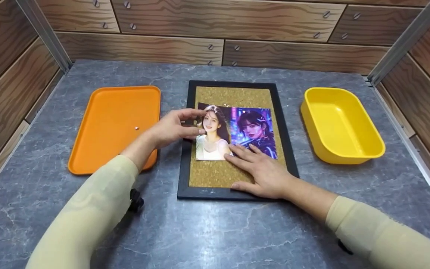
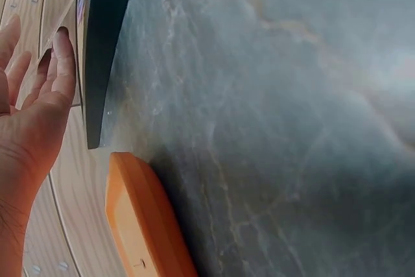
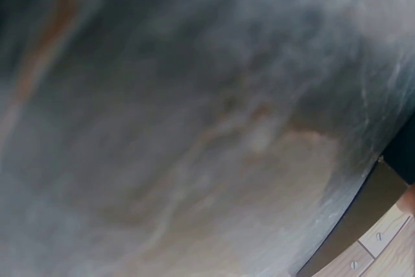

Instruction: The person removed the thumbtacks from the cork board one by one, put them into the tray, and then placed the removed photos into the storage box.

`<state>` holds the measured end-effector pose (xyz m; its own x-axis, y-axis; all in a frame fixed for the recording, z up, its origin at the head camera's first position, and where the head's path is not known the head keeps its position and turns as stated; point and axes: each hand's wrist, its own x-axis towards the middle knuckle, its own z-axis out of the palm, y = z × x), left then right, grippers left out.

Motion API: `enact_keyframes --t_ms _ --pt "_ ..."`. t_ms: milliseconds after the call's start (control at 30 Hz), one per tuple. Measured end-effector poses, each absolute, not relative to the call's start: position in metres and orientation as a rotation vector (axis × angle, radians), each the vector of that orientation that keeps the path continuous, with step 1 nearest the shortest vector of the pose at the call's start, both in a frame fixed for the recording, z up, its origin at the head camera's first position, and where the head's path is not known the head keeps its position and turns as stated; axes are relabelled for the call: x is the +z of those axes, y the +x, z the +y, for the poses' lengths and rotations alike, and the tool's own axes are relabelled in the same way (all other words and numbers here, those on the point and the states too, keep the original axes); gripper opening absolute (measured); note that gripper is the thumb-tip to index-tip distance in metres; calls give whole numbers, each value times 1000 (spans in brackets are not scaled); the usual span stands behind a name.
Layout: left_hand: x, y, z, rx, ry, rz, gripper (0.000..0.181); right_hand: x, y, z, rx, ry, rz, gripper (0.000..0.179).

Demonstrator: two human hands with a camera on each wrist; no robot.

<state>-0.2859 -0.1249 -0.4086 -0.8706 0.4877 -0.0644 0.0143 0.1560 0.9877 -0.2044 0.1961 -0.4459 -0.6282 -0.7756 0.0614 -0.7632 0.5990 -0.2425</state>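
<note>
A black-framed corkboard (image 1: 209,175) lies flat in the middle of the table. On its cork, side by side, are a photo of a person in white (image 1: 212,145) and a purple-blue portrait picture (image 1: 254,129), with small shiny dots near their top edges. My left hand (image 1: 170,127) reaches in from the left, its thumb and fingers spread apart at the left photo's edge. In the left wrist view, that hand (image 2: 39,105) has extended fingers beside the frame. My right hand (image 1: 265,173) lies spread over the board's lower right, its fingertips on the pictures' lower edges.
An orange tray (image 1: 120,108) sits left of the board, with a small silver-headed tack (image 1: 136,128) on it. To the right stands a deep yellow bin (image 1: 317,134). Wood-patterned panels (image 1: 170,45) wall in the table (image 1: 215,231) at the back and sides.
</note>
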Motion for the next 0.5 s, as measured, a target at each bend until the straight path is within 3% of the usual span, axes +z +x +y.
enact_keyframes --t_ms 500 --pt "-411 -282 -123 1702 562 2145 72 -446 -204 197 -378 -1328 2770 83"
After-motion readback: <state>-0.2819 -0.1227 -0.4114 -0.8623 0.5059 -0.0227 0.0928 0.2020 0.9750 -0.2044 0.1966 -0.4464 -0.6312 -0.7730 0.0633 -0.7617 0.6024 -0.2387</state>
